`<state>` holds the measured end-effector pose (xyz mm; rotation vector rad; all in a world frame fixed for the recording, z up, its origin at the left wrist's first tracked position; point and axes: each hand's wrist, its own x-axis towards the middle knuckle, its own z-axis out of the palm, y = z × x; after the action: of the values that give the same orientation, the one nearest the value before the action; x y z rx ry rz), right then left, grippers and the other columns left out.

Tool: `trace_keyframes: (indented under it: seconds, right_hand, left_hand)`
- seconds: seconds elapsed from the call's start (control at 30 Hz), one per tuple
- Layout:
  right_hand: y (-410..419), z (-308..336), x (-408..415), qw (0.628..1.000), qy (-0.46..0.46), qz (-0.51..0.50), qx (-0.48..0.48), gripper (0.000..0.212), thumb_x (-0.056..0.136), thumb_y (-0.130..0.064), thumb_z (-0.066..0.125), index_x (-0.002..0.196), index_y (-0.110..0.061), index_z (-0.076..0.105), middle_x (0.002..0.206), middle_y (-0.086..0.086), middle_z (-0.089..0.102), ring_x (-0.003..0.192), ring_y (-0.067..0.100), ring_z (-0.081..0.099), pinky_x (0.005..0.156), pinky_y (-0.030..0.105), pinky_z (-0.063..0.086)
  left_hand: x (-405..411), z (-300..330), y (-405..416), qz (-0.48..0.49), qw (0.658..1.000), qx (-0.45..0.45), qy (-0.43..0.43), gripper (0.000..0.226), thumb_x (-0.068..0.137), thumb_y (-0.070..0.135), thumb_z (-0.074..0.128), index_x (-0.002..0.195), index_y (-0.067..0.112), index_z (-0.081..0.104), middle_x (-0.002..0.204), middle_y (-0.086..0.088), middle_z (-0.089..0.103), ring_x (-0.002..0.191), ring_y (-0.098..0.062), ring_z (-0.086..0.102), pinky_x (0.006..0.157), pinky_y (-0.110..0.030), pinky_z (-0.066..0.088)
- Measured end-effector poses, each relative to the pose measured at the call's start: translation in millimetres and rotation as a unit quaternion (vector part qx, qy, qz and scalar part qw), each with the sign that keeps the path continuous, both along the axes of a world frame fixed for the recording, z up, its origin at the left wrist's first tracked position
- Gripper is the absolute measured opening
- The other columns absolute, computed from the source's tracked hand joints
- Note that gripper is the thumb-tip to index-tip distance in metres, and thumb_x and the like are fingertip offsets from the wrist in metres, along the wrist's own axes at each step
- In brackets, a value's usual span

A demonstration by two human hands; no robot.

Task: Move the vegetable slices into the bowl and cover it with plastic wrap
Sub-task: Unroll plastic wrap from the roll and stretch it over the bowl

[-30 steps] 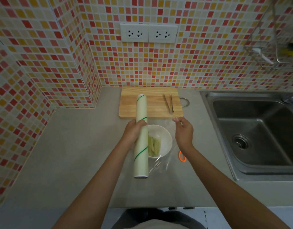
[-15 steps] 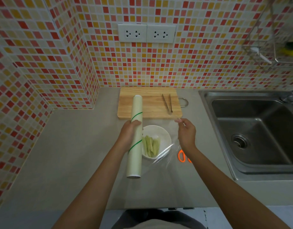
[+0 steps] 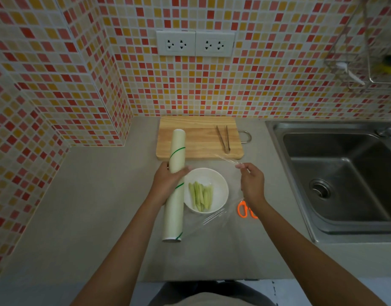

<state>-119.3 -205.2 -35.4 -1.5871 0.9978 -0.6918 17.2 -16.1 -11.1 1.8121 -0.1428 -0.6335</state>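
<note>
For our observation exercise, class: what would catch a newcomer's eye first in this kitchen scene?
The white bowl of pale green vegetable slices sits mid-counter, in front of the wooden cutting board. The left hand grips a long plastic wrap roll beside the bowl, while the right hand pinches the clear film. Orange scissors lie near the right wrist.

I am finding no readable text, label, brand or number anywhere in my view. The plastic wrap roll [image 3: 175,184] at centre frame is showing only thin green lines, no lettering.
</note>
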Motion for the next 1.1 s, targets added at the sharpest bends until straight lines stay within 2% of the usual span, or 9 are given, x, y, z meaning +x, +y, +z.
trace_keyframes:
  seconds: [0.07, 0.23, 0.4, 0.53, 0.63, 0.73, 0.93, 1.03, 1.1]
  right_hand:
    - [0, -1, 0, 1.0, 0.005, 0.003, 0.001, 0.022, 0.094, -0.017, 0.05, 0.087, -0.011, 0.069, 0.054, 0.007, 0.036, 0.045, 0.015, 0.034, 0.043, 0.024, 0.036]
    - [-4, -5, -1, 1.0, 0.014, 0.005, 0.009, 0.021, 0.093, -0.019, 0.052, 0.083, -0.016, 0.069, 0.054, 0.005, 0.038, 0.041, 0.011, 0.036, 0.037, 0.019, 0.035]
    - [-4, -11, 0, 0.999, 0.036, 0.012, 0.021, 0.02, 0.093, -0.018, 0.053, 0.081, -0.017, 0.069, 0.051, 0.002, 0.041, 0.031, 0.005, 0.035, 0.032, 0.016, 0.034]
    - [-7, -20, 2, 0.998, 0.056, 0.01, 0.024, 0.019, 0.092, -0.016, 0.053, 0.08, -0.015, 0.068, 0.055, -0.004, 0.047, 0.043, 0.013, 0.042, 0.045, 0.02, 0.035]
    - [-11, -28, 6, 0.996, 0.08, 0.014, 0.026, 0.018, 0.091, -0.012, 0.053, 0.082, -0.012, 0.069, 0.065, -0.004, 0.054, 0.052, 0.01, 0.044, 0.055, 0.024, 0.036]
    - [-10, -33, 10, 0.991, 0.127, 0.034, 0.034, 0.019, 0.089, -0.01, 0.053, 0.079, -0.01, 0.069, 0.062, -0.004, 0.055, 0.053, 0.009, 0.046, 0.053, 0.023, 0.037]
    - [-12, -25, 20, 0.962, 0.172, 0.059, 0.205, 0.022, 0.082, -0.001, 0.053, 0.064, -0.006, 0.063, 0.035, 0.005, 0.049, 0.037, 0.022, 0.045, 0.039, 0.021, 0.038]
    - [-20, -16, 22, 0.938, 0.144, 0.032, 0.314, 0.016, 0.084, -0.003, 0.052, 0.07, -0.005, 0.061, 0.055, 0.01, 0.051, 0.043, 0.02, 0.046, 0.046, 0.024, 0.039]
    - [-24, -11, 21, 0.925, 0.128, 0.023, 0.356, 0.013, 0.084, -0.007, 0.051, 0.074, -0.007, 0.059, 0.062, 0.008, 0.054, 0.038, 0.018, 0.049, 0.048, 0.024, 0.041]
  left_hand:
    - [-1, -2, 3, 0.007, 1.0, 0.011, -0.008, 0.052, 0.062, 0.041, 0.085, 0.102, 0.02, 0.059, 0.092, 0.002, 0.067, 0.079, -0.014, 0.068, 0.058, -0.028, 0.052]
    - [1, -10, 11, 0.01, 1.0, -0.01, -0.008, 0.025, 0.07, 0.036, 0.078, 0.088, 0.024, 0.066, 0.09, 0.001, 0.072, 0.078, -0.015, 0.068, 0.061, -0.028, 0.051]
    - [-2, -20, 10, 0.002, 1.0, 0.009, -0.03, 0.027, 0.085, 0.032, 0.064, 0.107, 0.017, 0.062, 0.095, -0.001, 0.067, 0.082, -0.015, 0.064, 0.063, -0.029, 0.046]
    - [-5, -25, 7, 0.0, 0.999, 0.018, -0.043, 0.023, 0.086, 0.034, 0.062, 0.106, 0.023, 0.055, 0.089, 0.012, 0.061, 0.081, -0.004, 0.059, 0.061, -0.026, 0.044]
    - [-8, -31, 4, 0.003, 0.999, 0.021, -0.038, 0.023, 0.087, 0.034, 0.062, 0.106, 0.023, 0.054, 0.09, 0.012, 0.06, 0.082, -0.006, 0.06, 0.063, -0.026, 0.045]
    - [-8, -35, 3, 0.015, 0.999, 0.026, -0.039, 0.024, 0.086, 0.033, 0.063, 0.105, 0.021, 0.055, 0.091, 0.007, 0.061, 0.082, -0.011, 0.061, 0.065, -0.029, 0.045]
    - [-6, -36, 3, 0.024, 0.999, 0.017, -0.026, 0.026, 0.086, 0.033, 0.063, 0.107, 0.02, 0.055, 0.094, 0.004, 0.062, 0.084, -0.013, 0.062, 0.072, -0.032, 0.047]
    - [-7, -36, 3, 0.024, 0.999, 0.017, -0.027, 0.026, 0.086, 0.032, 0.063, 0.107, 0.019, 0.055, 0.096, 0.001, 0.062, 0.086, -0.017, 0.062, 0.074, -0.033, 0.047]
    - [-8, -35, 2, 0.026, 0.999, 0.02, -0.026, 0.028, 0.087, 0.031, 0.063, 0.109, 0.016, 0.055, 0.099, -0.001, 0.062, 0.089, -0.02, 0.062, 0.076, -0.034, 0.048]
